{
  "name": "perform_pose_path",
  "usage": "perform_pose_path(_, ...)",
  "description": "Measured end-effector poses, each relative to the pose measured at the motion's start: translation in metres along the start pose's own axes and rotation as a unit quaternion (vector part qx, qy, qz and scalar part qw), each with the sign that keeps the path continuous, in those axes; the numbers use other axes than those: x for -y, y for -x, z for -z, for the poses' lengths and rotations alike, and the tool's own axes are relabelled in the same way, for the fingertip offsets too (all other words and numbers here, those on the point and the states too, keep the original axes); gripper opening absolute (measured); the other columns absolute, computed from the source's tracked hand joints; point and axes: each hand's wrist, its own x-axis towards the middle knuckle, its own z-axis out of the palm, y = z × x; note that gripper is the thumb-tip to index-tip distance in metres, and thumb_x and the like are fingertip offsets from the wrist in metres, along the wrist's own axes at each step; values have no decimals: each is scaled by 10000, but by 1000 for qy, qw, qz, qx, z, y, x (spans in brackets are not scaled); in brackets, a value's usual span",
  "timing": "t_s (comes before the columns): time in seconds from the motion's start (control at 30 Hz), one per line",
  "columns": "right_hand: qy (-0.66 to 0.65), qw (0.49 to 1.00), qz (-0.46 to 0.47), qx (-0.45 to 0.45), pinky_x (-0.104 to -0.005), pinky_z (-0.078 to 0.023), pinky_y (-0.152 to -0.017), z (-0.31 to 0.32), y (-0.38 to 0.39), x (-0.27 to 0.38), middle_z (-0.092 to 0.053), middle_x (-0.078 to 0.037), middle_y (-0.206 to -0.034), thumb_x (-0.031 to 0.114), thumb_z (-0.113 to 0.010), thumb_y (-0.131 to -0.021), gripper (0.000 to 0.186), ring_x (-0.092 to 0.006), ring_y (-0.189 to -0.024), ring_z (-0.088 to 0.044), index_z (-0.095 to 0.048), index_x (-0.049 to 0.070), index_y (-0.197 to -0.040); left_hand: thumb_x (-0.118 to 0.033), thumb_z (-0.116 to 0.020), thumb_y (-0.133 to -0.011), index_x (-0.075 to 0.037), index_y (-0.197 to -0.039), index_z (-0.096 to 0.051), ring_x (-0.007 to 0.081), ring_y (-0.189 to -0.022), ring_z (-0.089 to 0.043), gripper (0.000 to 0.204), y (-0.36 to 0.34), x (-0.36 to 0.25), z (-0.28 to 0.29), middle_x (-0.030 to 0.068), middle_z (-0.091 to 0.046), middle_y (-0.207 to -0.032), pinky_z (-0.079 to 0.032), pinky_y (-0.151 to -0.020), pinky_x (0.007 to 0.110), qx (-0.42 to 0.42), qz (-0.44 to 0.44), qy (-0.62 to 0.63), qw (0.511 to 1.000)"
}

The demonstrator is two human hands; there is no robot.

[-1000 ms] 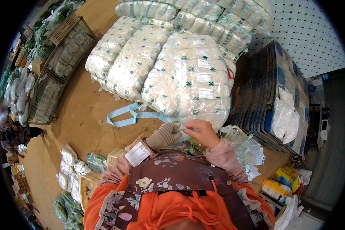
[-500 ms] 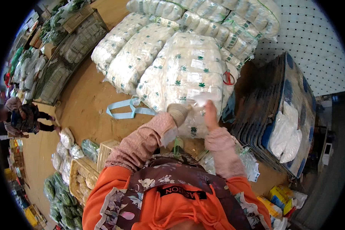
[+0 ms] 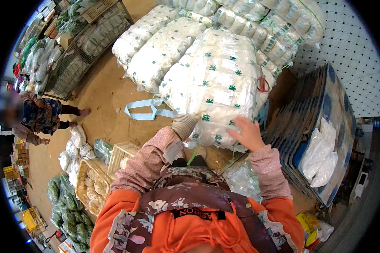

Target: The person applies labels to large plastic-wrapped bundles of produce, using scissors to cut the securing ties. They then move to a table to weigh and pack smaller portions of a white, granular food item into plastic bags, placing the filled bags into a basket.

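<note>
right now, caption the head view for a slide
Gloved left hand and bare right hand at a plastic-wrapped white bundle, red-handled scissors by its right side.

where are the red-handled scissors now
In the head view, the red-handled scissors lie right of centre, at the right edge of the front bag, above the right hand.

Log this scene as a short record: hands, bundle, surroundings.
Left hand: gloved, at the near left edge of the bundle; grip unclear
Right hand: bare, fingers spread, over the bundle's near right part; contact unclear
Bundle wrap: clear, green marks, white contents
Bundle's right side: red-handled scissors
Left of bundle: light-blue strap
Far left: another person
</note>
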Motion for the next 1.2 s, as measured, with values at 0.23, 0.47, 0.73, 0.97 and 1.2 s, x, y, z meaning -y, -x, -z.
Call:
perform_pose_path(0.23,125,967,142,-172,-468,-357,-900,-50,-52,23,-585,-64,-1075,88,-568,-759,200,-227,-1057,-543,-602,49,-953,-35,-468,-834,-81,-1118,-475,337,-766,-640,287,-4,12,-12,166,-629,-788,-510,-579,435,-39,-69,2,997)
perform_pose_path(0.47,170,985,0,34,-603,-208,-993,-104,-8,57,-243,-100,-1438,270,-597,-776,626,-278,-1320,-237,-367,78,-1325,-12,-497,-814,-149,-1247,-417,320,-744,-638,461,13,24,-8,145,-631,-790,-494,-574,413,-49,-97,25,994)
perform_pose_path(0.73,-296,929,-221,7,-372,-418,-745,-78,37,155,-623,-55,-870,253,-596,-842,241,-145,-835,-548,-639,41,-947,18,-619,-692,-96,-1366,-297,201,-924,-553,755,70,64,-35,111,-558,-1048,-455,-797,299,-123,-119,688,705)
perform_pose_path(0.97,-697,639,-326,8,-178,-367,-511,-68,16,180,-540,30,-653,147,-572,-881,117,-35,-538,-450,-603,45,-833,-33,-658,-700,-15,-1301,-373,166,-1013,-539,665,130,53,-45,94,-553,-1122,-441,-866,304,-100,-165,817,544)
perform_pose_path(1.2,-534,791,-278,-109,-226,-421,-581,-71,12,185,-524,6,-636,141,-631,-836,155,-94,-601,-486,-596,12,-913,-41,-621,-715,-12,-1054,-592,127,-829,-607,342,156,62,-59,58,-656,-919,-481,-759,276,19,-118,789,602)
